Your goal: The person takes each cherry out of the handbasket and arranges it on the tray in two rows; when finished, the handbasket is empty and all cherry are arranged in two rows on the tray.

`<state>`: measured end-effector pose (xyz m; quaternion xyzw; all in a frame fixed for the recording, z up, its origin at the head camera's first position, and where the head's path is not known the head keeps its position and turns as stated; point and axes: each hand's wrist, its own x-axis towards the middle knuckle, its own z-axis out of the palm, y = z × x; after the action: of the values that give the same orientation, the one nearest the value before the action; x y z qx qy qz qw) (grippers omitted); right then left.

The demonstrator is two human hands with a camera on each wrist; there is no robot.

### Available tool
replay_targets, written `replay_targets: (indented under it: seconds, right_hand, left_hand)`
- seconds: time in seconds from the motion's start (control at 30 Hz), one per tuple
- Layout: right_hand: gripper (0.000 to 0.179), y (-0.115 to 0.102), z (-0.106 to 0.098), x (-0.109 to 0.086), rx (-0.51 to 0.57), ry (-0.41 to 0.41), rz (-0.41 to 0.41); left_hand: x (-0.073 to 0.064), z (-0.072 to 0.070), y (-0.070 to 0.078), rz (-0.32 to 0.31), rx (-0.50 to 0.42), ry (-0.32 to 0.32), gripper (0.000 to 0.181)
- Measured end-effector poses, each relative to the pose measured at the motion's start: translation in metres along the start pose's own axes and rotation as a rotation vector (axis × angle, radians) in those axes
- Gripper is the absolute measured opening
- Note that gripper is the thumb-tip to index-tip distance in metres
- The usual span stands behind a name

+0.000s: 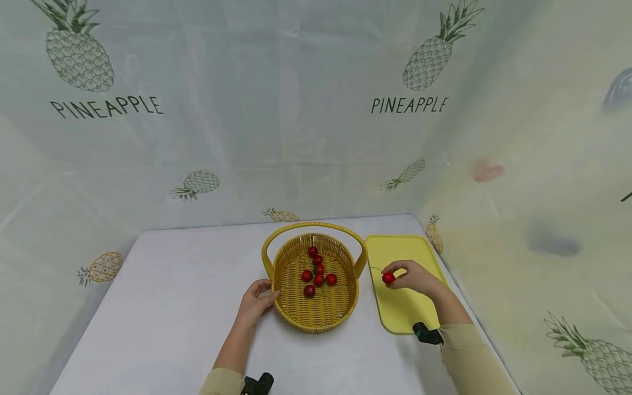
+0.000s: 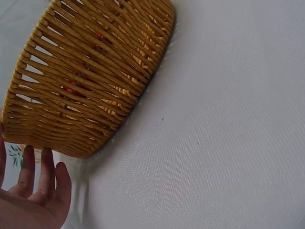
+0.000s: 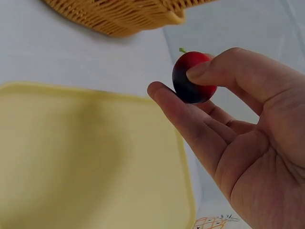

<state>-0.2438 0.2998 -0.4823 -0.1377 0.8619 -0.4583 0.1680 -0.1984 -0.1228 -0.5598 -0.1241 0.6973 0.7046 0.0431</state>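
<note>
A yellow woven basket [image 1: 316, 323] with a tall arched handle stands mid-table and has several red cherries [image 1: 319, 280] inside. My left hand [image 1: 257, 302] holds its left rim, thumb over the edge; in the left wrist view three fingers [image 2: 46, 174] lie against the outer wall. Between thumb and fingertips my right hand [image 1: 412, 276] pinches one dark red cherry [image 3: 194, 77], its thin stem pointing away from the palm. This cherry is raised over the yellow tray [image 1: 395, 241], to the right of the basket. No other cherry shows on the tray.
A white cloth covers the table [image 1: 173, 307]. Behind it and along the right side hang curtains [image 1: 296, 137] printed with pineapples. The basket's handle [image 1: 316, 224] arches above its far side, and the tray lies near the table's right edge.
</note>
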Motion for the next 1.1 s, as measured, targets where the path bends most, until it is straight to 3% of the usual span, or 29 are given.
replay_targets:
  seconds: [0.37,0.67,0.8,0.9,1.1]
  right_hand:
    - [0.034,0.004,-0.013,0.032,-0.013,0.042,0.01]
    - [0.031,0.008,-0.015,0.052,-0.032,0.095,0.064]
    - [0.031,0.013,-0.015,0.062,-0.048,0.15,0.066]
    - [0.031,0.017,-0.015,0.069,-0.066,0.174,0.07]
    - [0.029,0.029,-0.01,0.079,-0.074,0.214,0.089]
  left_hand:
    - [-0.001,-0.001,0.001,0.004,-0.019,0.006,0.036]
    - [-0.001,0.0,0.0,-0.006,-0.029,-0.01,0.038]
    - [-0.009,-0.001,0.012,-0.011,-0.042,-0.029,0.038]
    - [-0.009,0.0,0.012,-0.016,-0.038,-0.022,0.038]
    - [-0.003,0.0,0.002,-0.009,-0.035,-0.004,0.036]
